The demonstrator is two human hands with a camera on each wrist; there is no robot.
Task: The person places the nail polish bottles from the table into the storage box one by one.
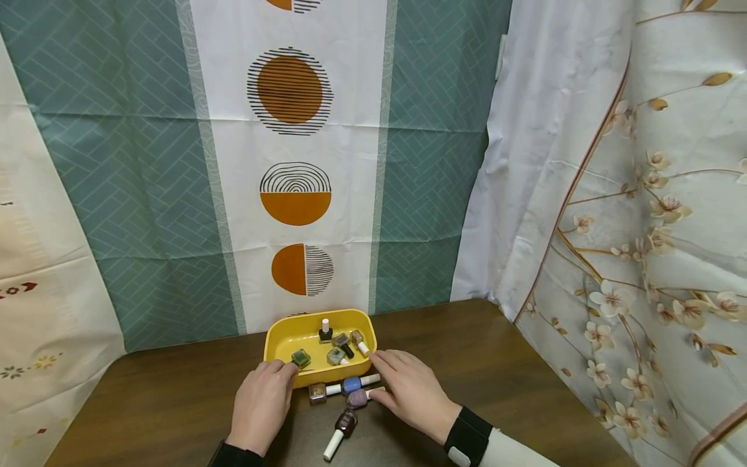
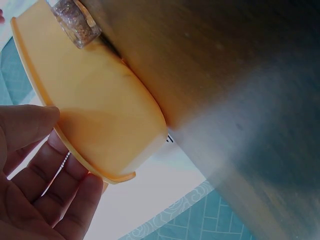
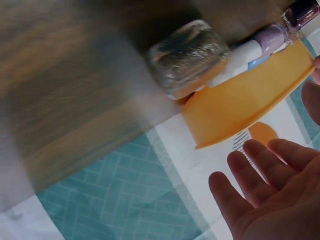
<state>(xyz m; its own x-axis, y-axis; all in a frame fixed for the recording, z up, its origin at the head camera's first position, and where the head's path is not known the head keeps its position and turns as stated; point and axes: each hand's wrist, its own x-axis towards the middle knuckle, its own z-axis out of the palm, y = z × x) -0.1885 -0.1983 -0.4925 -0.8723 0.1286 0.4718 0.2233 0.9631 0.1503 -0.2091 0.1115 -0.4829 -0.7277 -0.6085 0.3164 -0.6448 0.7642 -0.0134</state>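
Note:
A yellow plastic tub [image 1: 327,375] stands on the table, holding several nail polish bottles, among them a green one [image 1: 301,358] and an upright black one [image 1: 325,335]. My left hand [image 1: 264,401] grips its front left rim, thumb [image 2: 30,122] outside and fingers beyond the edge. At the front right corner is my right hand [image 1: 417,392], its fingers extended and slightly spread near the rim. Before the tub lie a brown glitter bottle [image 1: 318,394], a blue bottle [image 1: 352,385], a purple bottle [image 1: 357,399] and a dark bottle [image 1: 346,423]. Another glitter bottle [image 3: 190,57] shows close in the right wrist view.
The brown wooden table [image 1: 175,383] runs back to a hanging curtain [image 1: 292,227] with orange and striped circles, just behind the tub. A flowered curtain [image 1: 630,311] borders the table on the right, a cream one [image 1: 41,292] on the left.

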